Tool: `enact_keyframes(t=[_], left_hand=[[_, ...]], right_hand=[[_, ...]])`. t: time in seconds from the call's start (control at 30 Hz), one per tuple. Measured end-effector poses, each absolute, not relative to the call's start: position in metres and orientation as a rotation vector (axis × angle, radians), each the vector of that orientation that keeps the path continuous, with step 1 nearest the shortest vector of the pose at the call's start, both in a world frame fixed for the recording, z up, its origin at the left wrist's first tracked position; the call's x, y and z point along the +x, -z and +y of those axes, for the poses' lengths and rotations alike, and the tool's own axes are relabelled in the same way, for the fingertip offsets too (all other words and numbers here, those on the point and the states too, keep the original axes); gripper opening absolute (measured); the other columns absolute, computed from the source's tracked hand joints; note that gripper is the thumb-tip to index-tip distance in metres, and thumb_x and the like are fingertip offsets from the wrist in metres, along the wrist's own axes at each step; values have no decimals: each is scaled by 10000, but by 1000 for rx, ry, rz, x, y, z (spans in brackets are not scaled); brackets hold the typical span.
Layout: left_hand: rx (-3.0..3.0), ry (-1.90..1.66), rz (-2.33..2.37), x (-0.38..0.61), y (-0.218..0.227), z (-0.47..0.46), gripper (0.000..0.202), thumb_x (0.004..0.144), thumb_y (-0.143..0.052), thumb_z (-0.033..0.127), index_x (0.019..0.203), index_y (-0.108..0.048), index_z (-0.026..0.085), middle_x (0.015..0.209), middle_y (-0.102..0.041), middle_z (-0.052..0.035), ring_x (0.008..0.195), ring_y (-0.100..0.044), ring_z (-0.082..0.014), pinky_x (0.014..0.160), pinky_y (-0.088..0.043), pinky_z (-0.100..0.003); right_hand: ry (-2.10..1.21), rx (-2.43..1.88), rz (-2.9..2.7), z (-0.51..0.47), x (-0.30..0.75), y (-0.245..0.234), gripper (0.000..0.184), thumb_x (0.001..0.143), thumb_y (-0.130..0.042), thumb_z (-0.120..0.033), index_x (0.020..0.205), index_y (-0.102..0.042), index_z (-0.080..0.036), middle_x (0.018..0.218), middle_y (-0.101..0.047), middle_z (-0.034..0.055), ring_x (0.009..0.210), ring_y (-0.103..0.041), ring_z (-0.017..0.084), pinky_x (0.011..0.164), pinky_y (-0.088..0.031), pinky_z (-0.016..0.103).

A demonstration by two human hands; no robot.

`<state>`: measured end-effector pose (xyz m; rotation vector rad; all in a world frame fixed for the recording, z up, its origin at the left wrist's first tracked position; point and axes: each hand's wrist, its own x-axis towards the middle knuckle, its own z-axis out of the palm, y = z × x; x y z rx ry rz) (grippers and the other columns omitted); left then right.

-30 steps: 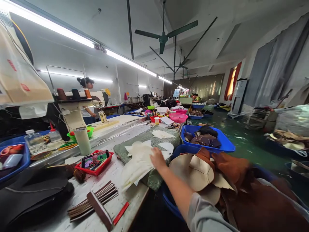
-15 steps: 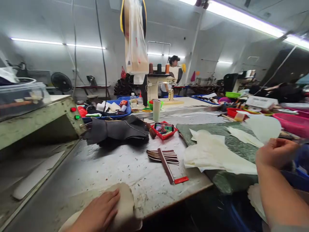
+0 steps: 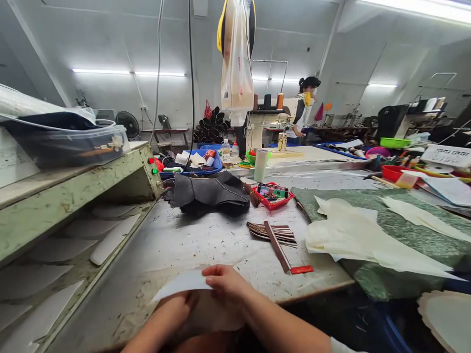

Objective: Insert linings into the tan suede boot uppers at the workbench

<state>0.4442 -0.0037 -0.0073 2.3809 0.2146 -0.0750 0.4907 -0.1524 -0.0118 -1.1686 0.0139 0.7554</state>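
Both my hands meet at the near edge of a worn metal worktable (image 3: 184, 245). My right hand (image 3: 226, 284) pinches a thin white cut piece (image 3: 182, 283) from its right end. My left hand (image 3: 176, 306) lies under and beside it on a tan leather piece (image 3: 217, 316), its fingers curled and partly hidden. A bundle of brown strips (image 3: 274, 234) with a red-tipped bar lies beyond my hands.
A stack of cream cut pieces (image 3: 353, 235) rests on a green mat (image 3: 415, 235) to the right. Dark fabric (image 3: 209, 193), a red tray holding a phone (image 3: 274, 193) and a blue bin (image 3: 191, 169) sit farther back. A green press machine (image 3: 73, 196) stands left. Another person (image 3: 307, 105) works far off.
The view swung left from the bins of leather to the worktable. My right hand came across from the cream stack to my left hand, now with a white piece in it.
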Motion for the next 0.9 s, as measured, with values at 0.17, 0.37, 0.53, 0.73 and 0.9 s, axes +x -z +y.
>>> enact_keyframes(t=[0.17,0.37,0.53,0.73,0.9], left_hand=[[1920,130,430,429,2,12,367,635,-461,386,926,-582,200,725,-619,-22,707,-580,-211,665,-457,-309],[1631,93,487,424,0,10,530,565,-572,518,981,-526,193,566,-481,62,498,-455,-121,497,-344,-235],[1829,123,435,425,-7,12,466,459,-558,386,857,-668,171,876,-658,-55,848,-565,-230,772,-414,-310],[2049,78,387,421,-7,14,471,500,-474,438,810,-716,179,882,-663,-82,868,-569,-277,862,-410,-380],[1978,47,372,421,2,15,507,535,-528,453,937,-679,184,978,-668,-68,942,-571,-262,873,-423,-351]], right_hand=[[-669,-1404,-68,-175,489,29,374,542,-624,-125,913,-626,-173,912,-624,20,814,-554,156,724,-415,279],[-461,-1836,-276,-183,475,34,422,683,-496,-137,1089,-595,-192,1094,-597,60,912,-569,219,754,-466,346],[-352,-1978,-459,-186,472,26,415,678,-527,-124,1076,-628,-180,1069,-611,72,990,-544,219,881,-407,342],[-347,-1979,-511,-187,472,24,413,690,-534,-132,1086,-634,-188,1060,-590,83,1009,-534,208,923,-376,329],[-367,-1852,-453,-189,475,32,411,661,-526,-141,1052,-646,-181,1050,-595,88,945,-553,219,813,-432,340]])
